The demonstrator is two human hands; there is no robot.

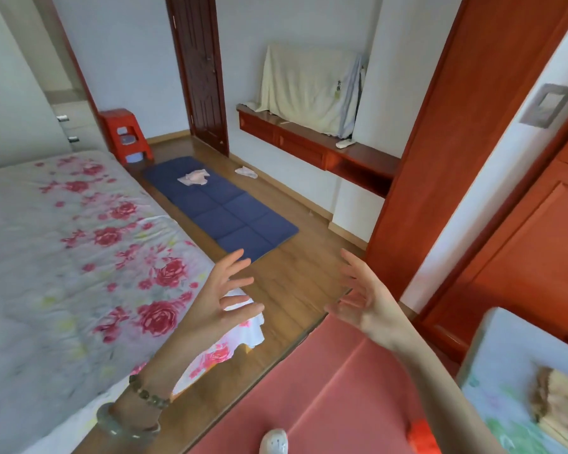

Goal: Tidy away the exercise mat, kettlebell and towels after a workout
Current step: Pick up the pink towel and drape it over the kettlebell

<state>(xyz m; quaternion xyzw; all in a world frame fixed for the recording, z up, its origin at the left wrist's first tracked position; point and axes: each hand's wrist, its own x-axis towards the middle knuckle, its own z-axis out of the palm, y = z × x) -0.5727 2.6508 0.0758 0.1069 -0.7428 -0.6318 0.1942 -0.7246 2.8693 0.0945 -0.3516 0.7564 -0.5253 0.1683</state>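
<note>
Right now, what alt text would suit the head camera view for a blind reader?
The person's left hand and right hand hover open and empty over a wooden floor. Beyond, a dark blue padded exercise mat lies beside a floral-sheeted bed, one crumpled pale towel on it, a second towel on the floor.

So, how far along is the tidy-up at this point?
Nothing looks done yet. The blue mat lies flat on the floor, with one towel crumpled on it and a second towel on the floor near the wall. In hand: nothing. The left hand and right hand are both open and empty. Left to do: both towels, the mat, and the kettlebell, which I cannot make out.
</note>
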